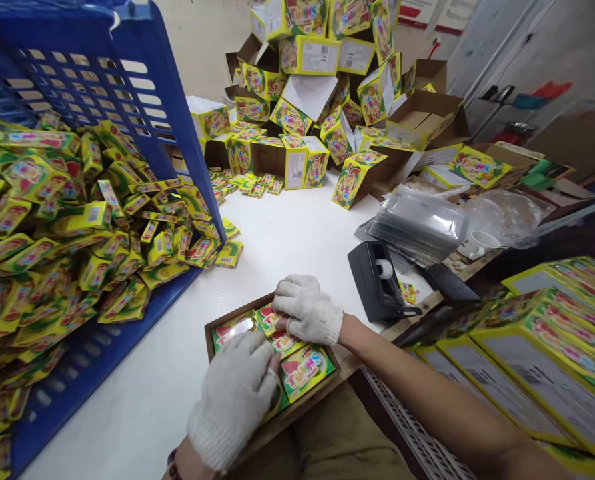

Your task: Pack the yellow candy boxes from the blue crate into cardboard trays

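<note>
A shallow open cardboard box [208,341] sits at the front edge of the white table, filled with flat yellow-green packs. One pack [305,373] shows the word TWINS and a watermelon picture. My left hand [237,393], in a white knit glove with the thumb tip bare, lies over the packs on the near left side. Its fingertips are partly hidden. My right hand [308,310], gloved the same way, rests across the far right rim, fingers on another pack [267,319]. Both hands touch the packs; neither lifts one.
A blue crate [162,80] heaped with small packs [92,220] stands at left. Printed cartons [297,120] are piled at the back. To the right are a black tape dispenser [377,280], clear plastic sheets [420,223], a white mug [477,245] and stacked filled cartons [522,360].
</note>
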The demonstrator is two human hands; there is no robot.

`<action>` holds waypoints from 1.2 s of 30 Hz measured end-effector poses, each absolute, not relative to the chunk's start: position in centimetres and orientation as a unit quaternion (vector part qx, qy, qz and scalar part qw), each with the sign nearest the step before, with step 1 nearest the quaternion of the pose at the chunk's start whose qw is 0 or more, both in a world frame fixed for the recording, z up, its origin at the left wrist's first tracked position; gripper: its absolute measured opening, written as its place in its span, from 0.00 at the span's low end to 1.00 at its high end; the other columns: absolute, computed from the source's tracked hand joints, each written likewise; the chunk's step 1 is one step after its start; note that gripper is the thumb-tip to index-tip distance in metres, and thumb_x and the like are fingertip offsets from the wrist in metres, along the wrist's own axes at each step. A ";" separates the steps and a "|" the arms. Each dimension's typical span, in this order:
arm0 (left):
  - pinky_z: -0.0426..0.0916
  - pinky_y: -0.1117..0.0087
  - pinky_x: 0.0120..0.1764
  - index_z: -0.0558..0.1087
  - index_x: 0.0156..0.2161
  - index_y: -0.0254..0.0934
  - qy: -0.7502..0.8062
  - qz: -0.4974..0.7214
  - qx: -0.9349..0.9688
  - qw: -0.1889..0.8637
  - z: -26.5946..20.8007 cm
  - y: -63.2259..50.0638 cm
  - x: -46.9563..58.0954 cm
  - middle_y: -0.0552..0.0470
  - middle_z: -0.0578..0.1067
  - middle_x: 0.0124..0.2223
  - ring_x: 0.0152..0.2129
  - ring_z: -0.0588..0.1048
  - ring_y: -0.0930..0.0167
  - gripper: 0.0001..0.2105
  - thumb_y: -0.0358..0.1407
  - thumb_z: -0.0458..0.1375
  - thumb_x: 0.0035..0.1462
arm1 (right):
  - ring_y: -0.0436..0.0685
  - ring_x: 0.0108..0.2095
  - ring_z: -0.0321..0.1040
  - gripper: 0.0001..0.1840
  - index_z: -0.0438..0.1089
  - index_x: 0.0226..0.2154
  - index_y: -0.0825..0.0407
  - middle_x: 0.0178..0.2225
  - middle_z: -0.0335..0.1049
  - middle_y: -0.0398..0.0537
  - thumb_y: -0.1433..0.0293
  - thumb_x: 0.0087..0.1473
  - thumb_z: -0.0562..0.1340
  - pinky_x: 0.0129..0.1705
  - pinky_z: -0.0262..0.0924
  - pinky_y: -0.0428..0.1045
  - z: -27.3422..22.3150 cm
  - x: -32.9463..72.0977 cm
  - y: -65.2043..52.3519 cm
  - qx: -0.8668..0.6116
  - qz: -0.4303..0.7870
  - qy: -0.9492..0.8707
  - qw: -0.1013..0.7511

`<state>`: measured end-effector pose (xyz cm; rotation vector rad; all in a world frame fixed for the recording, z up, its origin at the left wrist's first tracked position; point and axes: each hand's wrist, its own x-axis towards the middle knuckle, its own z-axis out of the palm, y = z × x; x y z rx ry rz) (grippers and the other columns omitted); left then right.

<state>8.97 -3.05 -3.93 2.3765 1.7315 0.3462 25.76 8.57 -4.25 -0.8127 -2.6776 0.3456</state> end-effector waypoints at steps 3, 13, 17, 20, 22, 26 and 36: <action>0.67 0.55 0.49 0.74 0.38 0.39 0.574 0.043 0.804 0.146 -3.7 -4.2 10.0 0.49 0.75 0.43 0.44 0.71 0.61 0.08 0.36 0.52 0.61 | 0.64 0.49 0.58 0.17 0.72 0.42 0.51 0.45 0.70 0.51 0.60 0.51 0.66 0.47 0.52 0.58 -3.0 25.6 8.3 -0.295 0.084 -0.951 0.032; 0.64 0.54 0.53 0.74 0.41 0.37 0.587 0.006 0.787 0.192 -3.6 -4.6 10.6 0.48 0.74 0.45 0.47 0.69 0.60 0.12 0.36 0.48 0.64 | 0.59 0.40 0.61 0.14 0.68 0.48 0.52 0.45 0.68 0.53 0.67 0.60 0.58 0.39 0.53 0.55 -1.5 25.2 8.3 -0.195 -0.014 -0.981 -0.011; 0.65 0.53 0.52 0.74 0.41 0.36 0.582 0.005 0.790 0.195 -3.5 -4.6 10.6 0.47 0.74 0.44 0.47 0.69 0.59 0.13 0.36 0.47 0.64 | 0.59 0.41 0.60 0.13 0.68 0.48 0.54 0.45 0.67 0.56 0.69 0.65 0.52 0.40 0.53 0.55 -2.2 25.0 7.3 -0.204 -0.078 -0.976 0.022; 0.65 0.53 0.52 0.74 0.41 0.37 0.588 0.004 0.783 0.201 -3.5 -4.6 10.6 0.46 0.74 0.45 0.47 0.69 0.59 0.13 0.36 0.48 0.64 | 0.58 0.40 0.59 0.11 0.71 0.41 0.53 0.42 0.67 0.54 0.69 0.65 0.53 0.40 0.53 0.55 -3.6 24.6 7.1 -0.184 -0.062 -0.981 0.004; 0.65 0.54 0.52 0.74 0.40 0.37 0.593 0.006 0.779 0.203 -3.6 -4.7 10.6 0.46 0.74 0.45 0.47 0.69 0.59 0.13 0.36 0.47 0.64 | 0.58 0.39 0.59 0.12 0.72 0.38 0.52 0.41 0.68 0.52 0.67 0.65 0.55 0.40 0.52 0.54 -4.1 24.6 7.3 -0.143 -0.031 -0.989 0.003; 0.65 0.54 0.52 0.74 0.40 0.38 0.597 0.016 0.775 0.208 -3.5 -4.6 10.5 0.47 0.74 0.45 0.47 0.69 0.60 0.12 0.36 0.47 0.63 | 0.57 0.39 0.59 0.11 0.72 0.43 0.52 0.44 0.66 0.53 0.66 0.61 0.59 0.40 0.53 0.53 -3.4 25.5 8.2 -0.235 -0.009 -0.971 0.050; 0.66 0.56 0.52 0.73 0.40 0.39 0.583 0.047 0.785 0.203 -3.0 -3.2 10.1 0.47 0.73 0.49 0.47 0.71 0.62 0.12 0.33 0.46 0.63 | 0.58 0.40 0.63 0.08 0.73 0.36 0.55 0.38 0.69 0.53 0.74 0.59 0.57 0.43 0.58 0.53 -4.9 25.9 8.4 -0.320 0.065 -0.945 0.031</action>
